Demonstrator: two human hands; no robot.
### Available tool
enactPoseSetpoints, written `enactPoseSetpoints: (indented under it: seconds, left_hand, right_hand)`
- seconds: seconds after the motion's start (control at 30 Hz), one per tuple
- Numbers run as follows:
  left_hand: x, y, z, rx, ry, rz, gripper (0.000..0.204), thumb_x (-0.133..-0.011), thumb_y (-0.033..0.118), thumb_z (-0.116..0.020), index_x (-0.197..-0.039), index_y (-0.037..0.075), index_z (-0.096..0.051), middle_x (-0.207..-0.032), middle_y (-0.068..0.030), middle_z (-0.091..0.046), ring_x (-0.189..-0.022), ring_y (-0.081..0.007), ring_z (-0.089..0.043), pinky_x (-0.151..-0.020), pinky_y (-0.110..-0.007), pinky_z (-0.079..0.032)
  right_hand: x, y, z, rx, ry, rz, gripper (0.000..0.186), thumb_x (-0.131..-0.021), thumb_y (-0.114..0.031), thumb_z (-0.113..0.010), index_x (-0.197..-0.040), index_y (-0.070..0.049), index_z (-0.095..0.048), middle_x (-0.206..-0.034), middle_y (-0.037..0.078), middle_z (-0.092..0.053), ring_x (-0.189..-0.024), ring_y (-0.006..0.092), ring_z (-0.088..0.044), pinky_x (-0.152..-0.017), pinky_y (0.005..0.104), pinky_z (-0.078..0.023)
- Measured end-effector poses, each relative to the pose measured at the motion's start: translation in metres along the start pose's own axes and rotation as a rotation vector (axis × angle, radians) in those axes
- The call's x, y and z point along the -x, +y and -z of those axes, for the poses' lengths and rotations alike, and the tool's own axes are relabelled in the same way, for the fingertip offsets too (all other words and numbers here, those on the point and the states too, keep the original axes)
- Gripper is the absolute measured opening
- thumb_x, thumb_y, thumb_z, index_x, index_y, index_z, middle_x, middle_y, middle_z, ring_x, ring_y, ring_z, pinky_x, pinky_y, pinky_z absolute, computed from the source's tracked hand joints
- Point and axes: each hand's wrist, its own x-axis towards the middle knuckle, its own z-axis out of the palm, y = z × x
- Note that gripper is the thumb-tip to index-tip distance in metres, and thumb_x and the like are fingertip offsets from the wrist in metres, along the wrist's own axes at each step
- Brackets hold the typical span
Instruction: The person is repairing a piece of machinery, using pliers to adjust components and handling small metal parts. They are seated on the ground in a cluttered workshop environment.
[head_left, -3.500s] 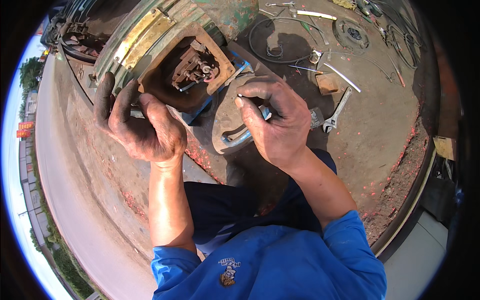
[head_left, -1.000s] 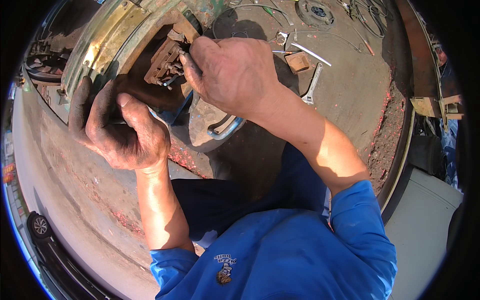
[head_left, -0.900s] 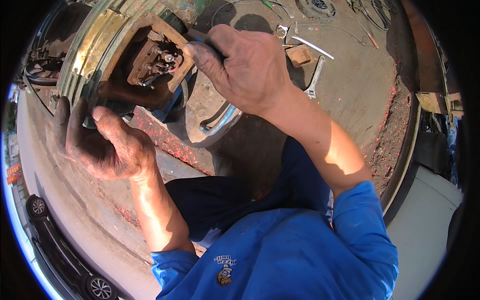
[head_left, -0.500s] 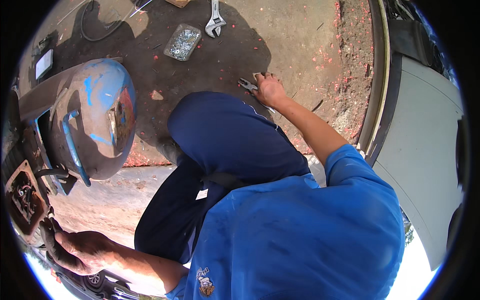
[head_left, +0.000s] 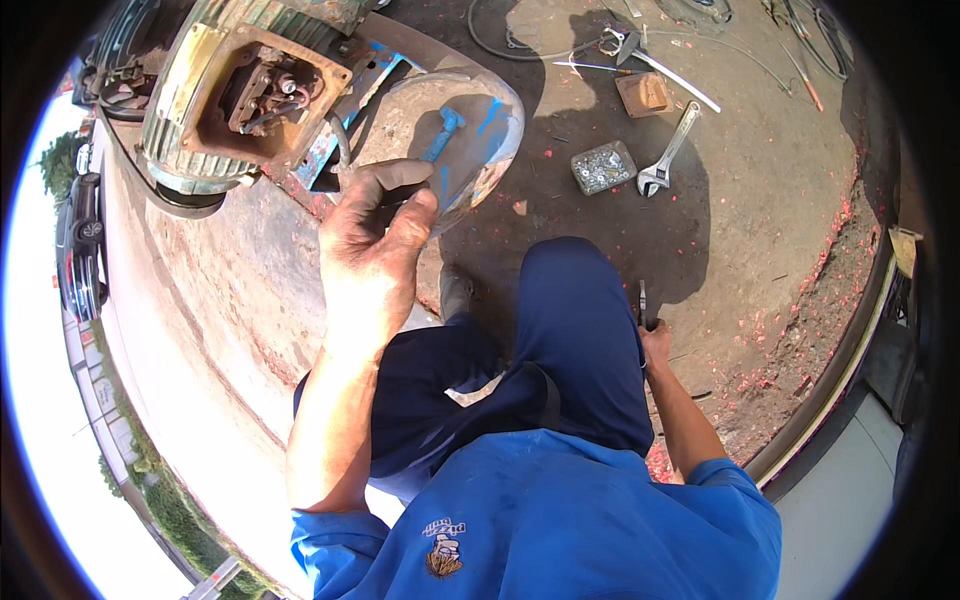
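My left hand point(head_left: 372, 235) is raised beside an electric motor, thumb and forefinger curled close together; anything pinched between them is too small to make out. The motor point(head_left: 168, 135) has ribbed, worn green housing. Its square terminal box point(head_left: 218, 118) is uncovered, showing a rusty rim and terminals with wire ends point(head_left: 275, 100) inside. Below my right knee's side, my right hand point(head_left: 655, 345) is closed around a pair of pliers point(head_left: 643, 298), jaws pointing away from me. The handles are mostly hidden in the hand.
A worn tank point(head_left: 490, 150) with a blue handle point(head_left: 440, 135) adjoins the motor. On the ground lie a clear box of washers and nuts point(head_left: 604, 168), an adjustable wrench point(head_left: 672, 155), a wooden block point(head_left: 642, 94), a hammer point(head_left: 665, 70) and cables. A pale vehicle panel point(head_left: 840, 490) stands at right.
My view has turned toward the motor. The pliers, lying on the ground under my right hand, are now gripped in it and drawn closer to my leg. My left hand has risen beside the terminal box.
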Motion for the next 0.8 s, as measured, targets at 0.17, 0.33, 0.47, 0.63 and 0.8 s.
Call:
enactPoseSetpoints:
  seconds: [0.17,0.33,0.47,0.63,0.8]
  left_hand:
    - [0.016,0.026,-0.01,-0.007,-0.204,-0.08,0.024,-0.095,0.009,-0.071,-0.116,-0.002,-0.069,-0.109,-0.0128,-0.065,-0.097,-0.02,-0.067,-0.087,-0.033,-0.054]
    - [-0.005,0.002,-0.005,-0.029,-0.171,-0.135,0.025,-0.099,0.008,-0.068,-0.122,-0.003,-0.069,-0.116,-0.0063,-0.066,-0.101,-0.0135,-0.065,-0.091,-0.029,-0.052]
    - [-0.037,-0.02,-0.005,0.162,-0.192,-0.153,0.029,-0.096,0.013,-0.068,-0.122,0.0,-0.069,-0.111,-0.0166,-0.065,-0.1,-0.0269,-0.067,-0.089,-0.037,-0.054]
    - [-0.056,-0.019,0.003,0.427,-0.511,-0.122,0.058,-0.103,0.04,-0.07,-0.137,-0.006,-0.06,-0.122,-0.0162,-0.072,-0.11,-0.0195,-0.068,-0.094,-0.033,-0.054]
    - [-0.073,-0.025,0.017,0.688,-0.442,-0.235,0.054,-0.102,0.032,-0.073,-0.141,-0.004,-0.058,-0.122,-0.0104,-0.071,-0.108,-0.015,-0.067,-0.094,-0.03,-0.054]
  right_hand:
    - [0.001,-0.065,0.086,-1.068,-0.522,-0.258,0.035,-0.091,-0.018,-0.062,-0.12,0.001,-0.064,-0.104,0.01,-0.071,-0.081,0.0215,-0.066,-0.071,0.0355,-0.053]
    - [0.04,-0.185,0.16,-0.9,-0.01,0.32,0.039,-0.087,-0.007,-0.063,-0.126,-0.002,-0.064,-0.119,0.012,-0.07,-0.097,0.0205,-0.066,-0.082,0.0352,-0.054]
    - [0.108,-0.278,0.181,-1.198,-0.48,0.047,0.059,-0.083,0.001,-0.058,-0.142,-0.001,-0.06,-0.139,0.016,-0.064,-0.12,0.0281,-0.066,-0.096,0.0425,-0.056]
    - [0.197,-0.377,0.148,-0.276,-0.058,0.659,0.068,-0.074,0.009,-0.056,-0.141,0.001,-0.062,-0.124,0.015,-0.064,-0.11,0.025,-0.062,-0.096,0.0352,-0.049]
    - [0.237,-0.455,0.114,0.52,0.345,1.047,0.067,-0.07,0.004,-0.068,-0.137,0.001,-0.061,-0.137,0.029,-0.049,-0.127,0.0488,-0.049,-0.108,0.0512,-0.044]
